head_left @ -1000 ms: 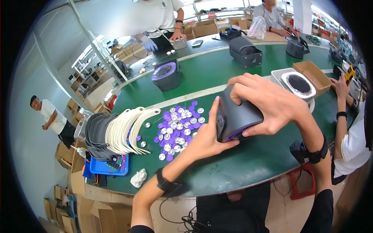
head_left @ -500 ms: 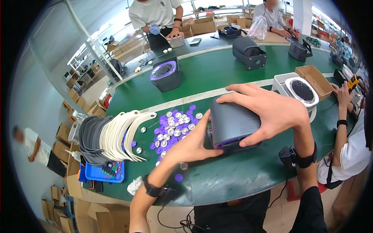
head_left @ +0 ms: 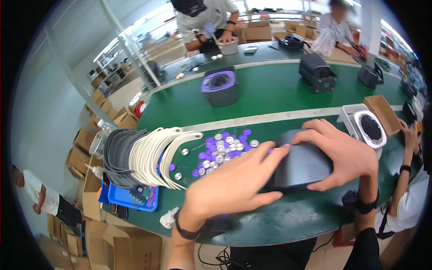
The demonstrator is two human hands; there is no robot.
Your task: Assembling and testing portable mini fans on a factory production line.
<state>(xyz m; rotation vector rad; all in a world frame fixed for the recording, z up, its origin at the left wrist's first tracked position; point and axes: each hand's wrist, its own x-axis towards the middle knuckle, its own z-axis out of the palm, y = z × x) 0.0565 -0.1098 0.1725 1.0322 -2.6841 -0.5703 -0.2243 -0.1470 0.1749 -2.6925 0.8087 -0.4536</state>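
A rounded dark grey housing [head_left: 302, 163] with fine slots on one side stands tilted on the green table in front of me. My right hand [head_left: 344, 155] grips it from above and from the right, fingers over the top and thumb low on the near side. My left hand [head_left: 234, 180] reaches across from the left with fingers stretched out. Its fingertips meet the housing's upper left edge, and its thumb points away below. Behind that hand lies a pile of purple and silver round caps [head_left: 220, 150], partly covered by the hand.
Curved white strips [head_left: 153, 155] and dark grey strips [head_left: 119, 157] stand stacked at left, beside a blue tray [head_left: 150, 200]. A purple-ringed unit [head_left: 219, 87] sits farther back. At right are a white unit [head_left: 366, 126], a cardboard box [head_left: 382, 114] and a co-worker's arm [head_left: 405, 166].
The view has swung left, so everything sits farther right. My left hand has moved from the housing's left side up over its edge, and the housing has turned in my right hand.
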